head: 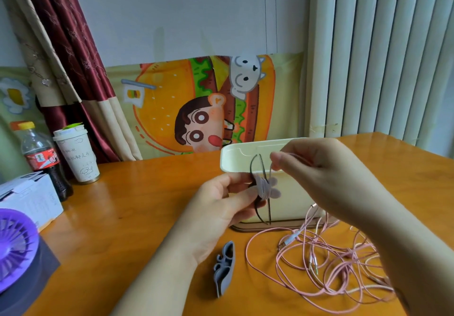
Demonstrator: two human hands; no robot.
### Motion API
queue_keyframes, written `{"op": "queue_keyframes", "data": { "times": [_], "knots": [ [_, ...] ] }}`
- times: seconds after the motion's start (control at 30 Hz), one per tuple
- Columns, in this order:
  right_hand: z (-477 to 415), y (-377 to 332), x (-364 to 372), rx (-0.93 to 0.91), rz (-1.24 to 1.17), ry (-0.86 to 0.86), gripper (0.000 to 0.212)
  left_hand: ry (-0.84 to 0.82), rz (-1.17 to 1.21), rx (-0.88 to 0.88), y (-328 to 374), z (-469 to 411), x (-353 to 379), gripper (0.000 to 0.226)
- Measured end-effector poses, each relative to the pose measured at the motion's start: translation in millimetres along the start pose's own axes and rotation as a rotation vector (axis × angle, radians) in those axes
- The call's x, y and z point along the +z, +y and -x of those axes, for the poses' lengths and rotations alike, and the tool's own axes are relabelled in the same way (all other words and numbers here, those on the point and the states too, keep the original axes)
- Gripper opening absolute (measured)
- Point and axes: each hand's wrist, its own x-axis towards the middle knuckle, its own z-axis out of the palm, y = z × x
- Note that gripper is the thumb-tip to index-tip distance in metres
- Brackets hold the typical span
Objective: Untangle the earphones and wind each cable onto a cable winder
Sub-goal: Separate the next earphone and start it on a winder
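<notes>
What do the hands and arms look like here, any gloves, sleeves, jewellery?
The left hand and right hand are bare: no gloves or rings visible. The left forearm and right forearm are bare too, with no sleeve, watch or wristband in view.

Orange wooden table, pale wall, maroon curtain, white blinds.

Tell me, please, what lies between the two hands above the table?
In the head view, a partly wound grey cable winder: the left hand holds it, and the right hand pinches the cable strand rising from it.
</notes>
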Motion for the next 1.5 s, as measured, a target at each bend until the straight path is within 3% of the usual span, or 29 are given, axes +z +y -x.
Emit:
{"op": "queue_keyframes", "data": {
  "times": [0.27,0.4,0.53,0.7,0.9,1.2,1.5],
  "knots": [
    [-1,2,3,-0.043,-0.037,0.127,0.018,-0.139,-0.037,0.003,6,2,-7,0.037],
    [-2,3,3,-0.028,-0.087,0.148,0.026,-0.163,-0.022,0.057,8,3,-9,0.035],
    [-4,9,3,0.070,-0.213,0.064,0.029,-0.211,0.045,0.096,12,6,-10,0.034],
    [-3,13,14,0.134,-0.253,-0.162,0.049,-0.192,0.294,0.143,17,5,-11,0.032],
    [0,3,24,0.038,-0.090,-0.248,0.021,0.025,0.657,0.081,17,-2,-5,0.024],
    [7,-6,17,-0.021,0.113,-0.267,0.024,0.264,0.615,-0.002,13,-3,-6,0.024],
    [7,-14,2,-0.082,0.099,-0.172,0.022,0.222,0.060,0.064,7,2,0,0.019]
  ]
}}
